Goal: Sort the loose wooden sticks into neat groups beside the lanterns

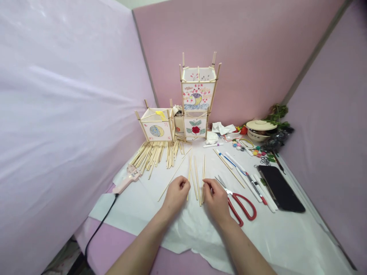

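Note:
Several thin wooden sticks (196,178) lie lengthwise on the white sheet between my two hands. My left hand (175,194) is closed, its fingertips pinched at the leftmost stick (189,168) of this group. On the other side, my right hand (217,197) is closed too, thumb and forefinger pinched at a stick (204,166) on the right of the group. Red-handled scissors (235,196) lie partly open just beside my right hand. Another single stick (174,177) rests slantwise beyond my left hand.
Paper-and-stick lanterns (157,131) stand at the back, one stacked on another (197,95). Piled sticks (155,154) and a glue gun (127,181) with a black cable lie left. Right are markers (252,187), a phone (281,188) and a lidded bowl (259,130).

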{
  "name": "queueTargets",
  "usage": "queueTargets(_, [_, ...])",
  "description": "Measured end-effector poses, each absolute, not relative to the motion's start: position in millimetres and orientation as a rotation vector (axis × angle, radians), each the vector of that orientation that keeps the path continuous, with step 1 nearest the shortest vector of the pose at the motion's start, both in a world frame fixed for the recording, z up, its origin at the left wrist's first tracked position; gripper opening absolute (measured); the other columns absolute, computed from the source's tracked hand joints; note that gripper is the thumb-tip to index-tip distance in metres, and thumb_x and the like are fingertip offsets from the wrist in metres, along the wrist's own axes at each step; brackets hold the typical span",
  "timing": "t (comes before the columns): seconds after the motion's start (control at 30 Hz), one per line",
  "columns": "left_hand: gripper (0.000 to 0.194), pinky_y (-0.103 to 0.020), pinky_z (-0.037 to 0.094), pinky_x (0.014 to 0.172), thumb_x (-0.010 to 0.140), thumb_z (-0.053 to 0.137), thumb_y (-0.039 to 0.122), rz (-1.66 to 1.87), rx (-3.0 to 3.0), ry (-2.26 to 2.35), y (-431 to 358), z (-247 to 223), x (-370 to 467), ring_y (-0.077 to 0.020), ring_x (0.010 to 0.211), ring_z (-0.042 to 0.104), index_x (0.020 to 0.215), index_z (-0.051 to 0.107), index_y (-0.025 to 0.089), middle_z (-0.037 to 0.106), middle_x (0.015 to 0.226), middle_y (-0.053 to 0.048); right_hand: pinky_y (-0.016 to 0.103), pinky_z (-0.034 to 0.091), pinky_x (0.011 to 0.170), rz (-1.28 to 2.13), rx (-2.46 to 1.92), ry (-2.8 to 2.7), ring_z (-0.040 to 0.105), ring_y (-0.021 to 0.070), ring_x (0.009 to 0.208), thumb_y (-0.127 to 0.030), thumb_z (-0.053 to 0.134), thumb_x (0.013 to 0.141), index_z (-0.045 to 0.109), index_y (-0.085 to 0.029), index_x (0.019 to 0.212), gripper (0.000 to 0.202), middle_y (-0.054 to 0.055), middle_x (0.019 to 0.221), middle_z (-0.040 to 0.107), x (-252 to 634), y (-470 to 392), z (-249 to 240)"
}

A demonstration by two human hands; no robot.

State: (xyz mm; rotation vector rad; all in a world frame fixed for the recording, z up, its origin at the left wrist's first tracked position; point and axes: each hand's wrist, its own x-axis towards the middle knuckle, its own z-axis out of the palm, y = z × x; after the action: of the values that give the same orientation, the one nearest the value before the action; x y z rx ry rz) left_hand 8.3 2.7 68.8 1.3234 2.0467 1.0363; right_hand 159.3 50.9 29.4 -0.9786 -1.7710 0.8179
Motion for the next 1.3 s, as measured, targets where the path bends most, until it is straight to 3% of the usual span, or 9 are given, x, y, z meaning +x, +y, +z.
queueTargets(0.13, [0.011,-0.033,0.043,0.079,0.081,0.053,0.027,0.857,1.638,2.315,6,50,15,-0.0216,0.085,0.055,0.082,0.058,0.018,0.058,0.083,-0.006,0.031,0.046,0.076,0.805,-0.982,-1.777,0.058,0.0185,0.083,-0.021,0.042,0.092,0.061,-0.018,0.097,0.02,0.006,0.09,0.064,159,53,29])
queueTargets(0.27, [0.043,-0.042,0.038,0.097,0.082,0.057,0.029,0.78,1.75,2.41,2,36,25,-0.0278,0.116,0.048,0.123,0.052,0.016,0.055,0.121,-0.014,0.033,0.046,0.08,0.75,-0.995,-1.828,0.057,0.0201,0.089,-0.019,0.041,0.092,0.06,-0.017,0.099,0.02,0.008,0.092,0.062,158,55,29])
queueTargets(0.37, [0.051,-0.046,0.031,0.104,0.085,0.052,0.026,0.665,1.806,2.399,3,32,29,-0.0284,0.132,0.036,0.135,0.044,0.018,0.046,0.139,-0.013,0.038,0.045,0.088,0.645,-1.013,-1.916,0.055,0.0224,0.098,-0.018,0.041,0.092,0.058,-0.016,0.108,0.024,0.01,0.1,0.06,157,57,27])
queueTargets(0.53, [0.043,-0.048,0.025,0.109,0.089,0.046,0.021,0.574,1.898,2.294,5,30,27,-0.0253,0.136,0.032,0.131,0.051,0.021,0.047,0.142,-0.007,0.041,0.043,0.095,0.573,-1.028,-2.0,0.052,0.0238,0.108,-0.014,0.04,0.091,0.056,-0.015,0.118,0.032,0.013,0.112,0.056,157,57,22])
queueTargets(0.77, [0.041,-0.048,0.022,0.11,0.088,0.046,0.018,0.593,1.948,2.165,1,32,27,-0.023,0.136,0.034,0.128,0.052,0.023,0.049,0.14,-0.006,0.038,0.045,0.093,0.592,-1.015,-1.96,0.054,0.0222,0.105,-0.014,0.039,0.091,0.058,-0.016,0.111,0.028,0.012,0.11,0.058,157,55,28])
queueTargets(0.93, [0.05,-0.048,0.021,0.111,0.089,0.05,0.032,0.637,1.983,2.181,-1,34,31,-0.0249,0.138,0.031,0.137,0.043,0.021,0.042,0.145,-0.011,0.043,0.04,0.094,0.283,-1.209,-1.969,0.051,0.0268,0.108,-0.014,0.044,0.086,0.061,-0.015,0.11,0.028,0.014,0.114,0.059,172,58,32])
queueTargets(1.07, [0.06,-0.053,0.019,0.111,0.085,0.057,0.04,0.576,2.063,2.13,-5,34,36,-0.0288,0.14,0.026,0.141,0.04,0.027,0.035,0.149,-0.012,0.047,0.036,0.095,0.105,-1.423,-2.074,0.048,0.0323,0.112,-0.014,0.052,0.077,0.062,-0.013,0.112,0.036,0.017,0.117,0.057,191,70,30])
queueTargets(1.17, [0.057,-0.054,0.018,0.112,0.085,0.058,0.039,0.51,2.115,2.095,-6,34,39,-0.0291,0.14,0.025,0.139,0.044,0.029,0.033,0.15,-0.013,0.042,0.038,0.092,0.098,-1.477,-2.138,0.051,0.0306,0.106,-0.013,0.052,0.076,0.063,-0.013,0.11,0.035,0.016,0.113,0.059,199,77,30])
queueTargets(1.3, [0.049,-0.053,0.018,0.112,0.087,0.056,0.034,0.476,2.159,2.076,-6,33,40,-0.0282,0.14,0.027,0.135,0.049,0.027,0.033,0.15,-0.012,0.035,0.039,0.074,0.105,-1.617,-2.199,0.057,0.0267,0.087,-0.009,0.051,0.076,0.066,-0.016,0.093,0.024,0.013,0.092,0.063,206,78,40])
